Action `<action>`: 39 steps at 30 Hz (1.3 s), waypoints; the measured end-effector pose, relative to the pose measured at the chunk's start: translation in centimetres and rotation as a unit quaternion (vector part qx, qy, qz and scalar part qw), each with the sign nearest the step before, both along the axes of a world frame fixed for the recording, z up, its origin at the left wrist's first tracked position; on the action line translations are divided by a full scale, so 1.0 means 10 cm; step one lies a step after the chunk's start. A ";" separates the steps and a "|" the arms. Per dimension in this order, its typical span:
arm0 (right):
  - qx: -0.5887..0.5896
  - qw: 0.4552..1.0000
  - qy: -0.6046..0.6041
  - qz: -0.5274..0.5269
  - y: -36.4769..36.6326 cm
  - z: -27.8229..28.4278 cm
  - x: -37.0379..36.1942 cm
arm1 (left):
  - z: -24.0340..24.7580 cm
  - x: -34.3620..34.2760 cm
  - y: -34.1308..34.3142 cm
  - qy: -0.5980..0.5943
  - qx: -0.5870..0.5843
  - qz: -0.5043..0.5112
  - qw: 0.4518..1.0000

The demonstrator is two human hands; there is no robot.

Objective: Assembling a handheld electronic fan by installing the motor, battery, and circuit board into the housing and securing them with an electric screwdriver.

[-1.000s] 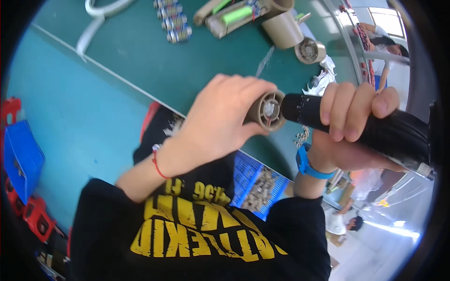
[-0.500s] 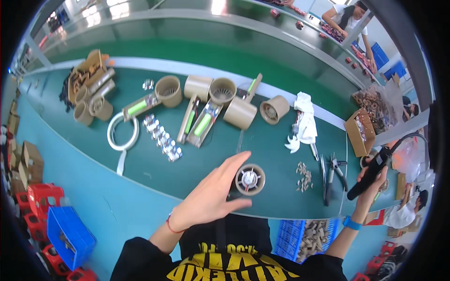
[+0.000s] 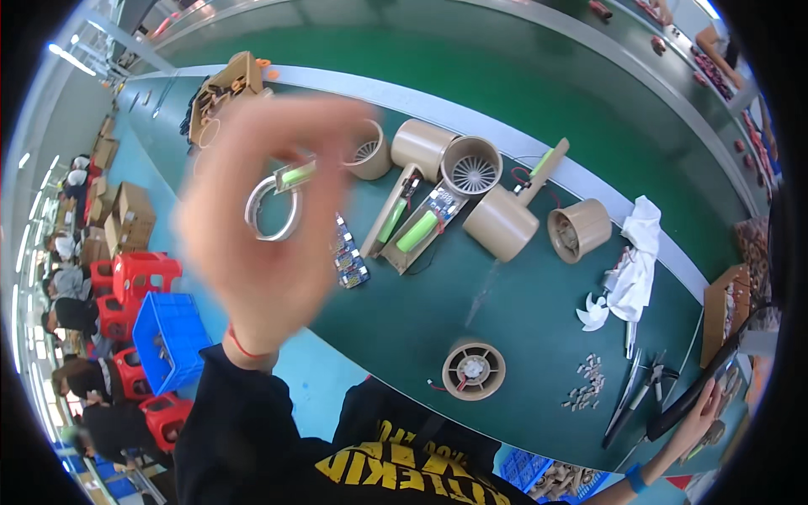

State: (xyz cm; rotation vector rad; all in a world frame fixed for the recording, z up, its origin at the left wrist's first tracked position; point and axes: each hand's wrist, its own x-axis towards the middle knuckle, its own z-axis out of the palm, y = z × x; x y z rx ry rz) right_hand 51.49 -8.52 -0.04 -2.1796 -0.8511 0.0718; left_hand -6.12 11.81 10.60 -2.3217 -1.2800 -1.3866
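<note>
My left hand is raised close to the camera over the left of the bench. Motion smears its fingers, so whether they grip anything cannot be made out. At the right edge, my right hand is on a black corded electric screwdriver, partly lost in the dark rim. A round tan housing stands upright at the bench's near edge, no hand on it. Spokes and a motor show inside, and a short red wire sticks out. Behind my left hand is a part with a green battery.
Tan housings and handle halves with green batteries lie across the middle. A white fan wheel, a white cloth, small metal pieces and pliers are on the right. Blue crate and red stools stand left.
My left hand has left the tan housing and risen up and left toward the camera. My right hand has moved toward the lower right with the electric screwdriver. The view has shifted.
</note>
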 end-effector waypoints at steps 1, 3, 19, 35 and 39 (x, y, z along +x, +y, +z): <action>-0.009 0.997 -0.077 -0.008 -0.02 0.00 -0.04 | -0.08 0.07 -0.05 0.031 -0.122 -0.009 0.992; -0.028 0.996 -0.077 0.024 0.09 0.19 -0.36 | -0.34 0.11 -0.13 0.098 -0.268 0.008 0.958; -0.084 0.694 -0.122 0.705 1.01 0.53 -3.20 | -0.63 0.31 -0.26 0.145 -0.256 0.093 0.951; 0.027 0.774 -0.093 0.626 1.08 0.87 -2.83 | -0.76 0.24 -0.91 0.073 -0.354 -0.149 0.921; -0.012 0.743 -0.133 0.656 1.11 0.95 -2.84 | -0.82 0.30 -0.90 0.073 -0.380 -0.152 0.910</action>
